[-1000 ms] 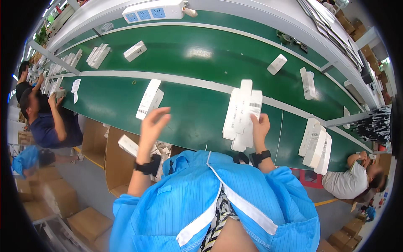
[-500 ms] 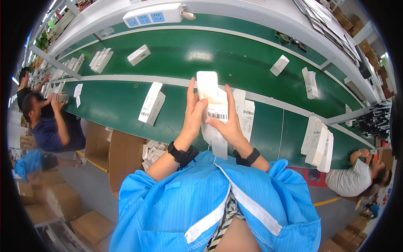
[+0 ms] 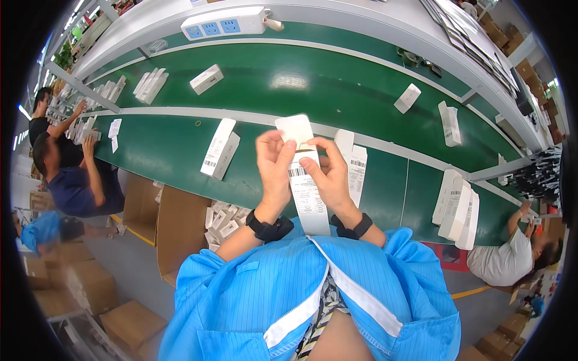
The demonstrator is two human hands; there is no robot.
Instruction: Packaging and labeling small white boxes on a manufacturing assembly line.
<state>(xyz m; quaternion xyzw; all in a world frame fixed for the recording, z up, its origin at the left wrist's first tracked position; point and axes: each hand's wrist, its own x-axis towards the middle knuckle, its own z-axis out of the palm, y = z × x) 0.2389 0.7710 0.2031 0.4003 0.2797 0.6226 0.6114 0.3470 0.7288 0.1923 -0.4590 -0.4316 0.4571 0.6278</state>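
My left hand (image 3: 275,171) and my right hand (image 3: 330,178) both grip a white paper carton (image 3: 310,204) printed with a barcode and fine text. Its top flap stands up past my fingers, and a dark slit shows just under it. My left thumb presses at the base of the flap. The right thumb lies over the barcode side, with that hand's fingers curled at the carton's far edge. To the left a similar white carton (image 3: 220,153) rests on the green table, and more white cartons (image 3: 356,171) lie right behind my right hand.
Several white cartons (image 3: 456,207) lean together at the right of the green bench (image 3: 385,186). Others lie on the green strip (image 3: 325,75) beyond the rail. A cardboard box (image 3: 180,225) of small white boxes stands at lower left. Co-workers (image 3: 75,174) sit left and right.
The carton has tilted and come slightly nearer to me. My fingers have closed in around its top end, where the flap now bends and a slit shows.
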